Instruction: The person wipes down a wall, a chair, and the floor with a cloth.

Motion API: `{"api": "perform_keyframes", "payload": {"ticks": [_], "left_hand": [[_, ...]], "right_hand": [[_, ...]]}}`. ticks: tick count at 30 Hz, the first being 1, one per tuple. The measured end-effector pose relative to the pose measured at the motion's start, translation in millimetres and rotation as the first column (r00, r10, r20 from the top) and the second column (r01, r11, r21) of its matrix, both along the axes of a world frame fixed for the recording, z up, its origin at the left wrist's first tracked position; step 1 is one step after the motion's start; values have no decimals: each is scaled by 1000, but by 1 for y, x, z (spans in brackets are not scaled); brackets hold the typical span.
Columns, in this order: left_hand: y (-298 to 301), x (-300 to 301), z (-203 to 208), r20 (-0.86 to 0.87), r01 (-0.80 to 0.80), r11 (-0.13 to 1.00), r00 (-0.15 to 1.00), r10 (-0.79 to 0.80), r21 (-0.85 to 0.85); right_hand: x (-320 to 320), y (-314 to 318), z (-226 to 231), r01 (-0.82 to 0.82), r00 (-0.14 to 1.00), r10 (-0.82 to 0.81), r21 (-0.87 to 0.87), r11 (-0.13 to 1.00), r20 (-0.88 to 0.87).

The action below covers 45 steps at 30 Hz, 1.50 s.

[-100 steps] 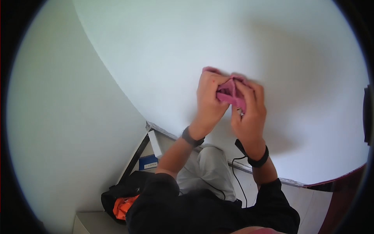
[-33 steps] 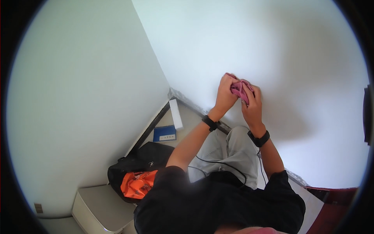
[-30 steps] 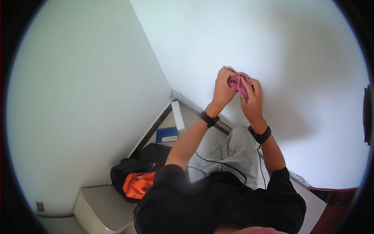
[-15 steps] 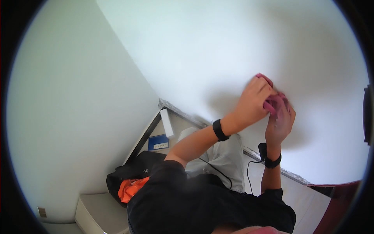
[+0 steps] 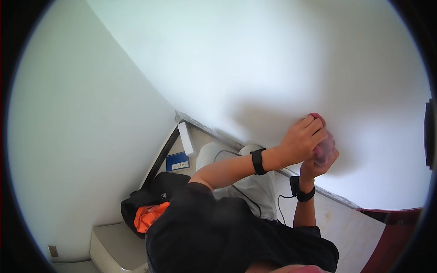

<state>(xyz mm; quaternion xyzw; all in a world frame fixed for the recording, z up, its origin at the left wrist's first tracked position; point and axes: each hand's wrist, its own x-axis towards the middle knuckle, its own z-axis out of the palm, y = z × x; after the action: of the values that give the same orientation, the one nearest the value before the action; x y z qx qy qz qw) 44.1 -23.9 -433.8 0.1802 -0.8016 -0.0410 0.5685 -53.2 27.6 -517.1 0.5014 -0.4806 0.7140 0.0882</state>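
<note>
Head view, pink cloth [image 5: 322, 150], between both hands [image 5: 302, 141]

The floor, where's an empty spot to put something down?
There's a bare patch of pale floor between the right forearm, the foot of the white wall and the dark red surface. Left, the grey block's top looks bare beside the black bag. It's crowded in the corner: white box, blue flat item, bag and pale trousers.

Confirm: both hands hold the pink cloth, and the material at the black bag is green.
Wrong colour: the head view shows orange material at the black bag, not green. The rest stands: left hand and right hand hold the pink cloth.
</note>
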Motion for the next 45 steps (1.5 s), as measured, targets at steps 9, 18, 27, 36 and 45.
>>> {"api": "perform_keyframes", "payload": {"ticks": [9,18,27,36,45], "left_hand": [[-8,33,-12,66,-10,999,998,7,47],[-7,31,48,-13,-30,999,999,29,-32],[2,12,-1,132,30,999,991,-28,-10],[-15,42,66,-66,-36,997,997,32,-69],[-22,60,18,-126,-60,998,990,61,10]], "right_hand": [[20,-9,1,-152,988,149,63,986,41],[10,-14,65,-39,976,37,-6,999,-213],[-15,7,33,54,972,-32,90,994,-231],[21,-23,108,-87,983,78,-45,995,-165],[39,-21,70,-43,967,56,60,997,-248]]}}
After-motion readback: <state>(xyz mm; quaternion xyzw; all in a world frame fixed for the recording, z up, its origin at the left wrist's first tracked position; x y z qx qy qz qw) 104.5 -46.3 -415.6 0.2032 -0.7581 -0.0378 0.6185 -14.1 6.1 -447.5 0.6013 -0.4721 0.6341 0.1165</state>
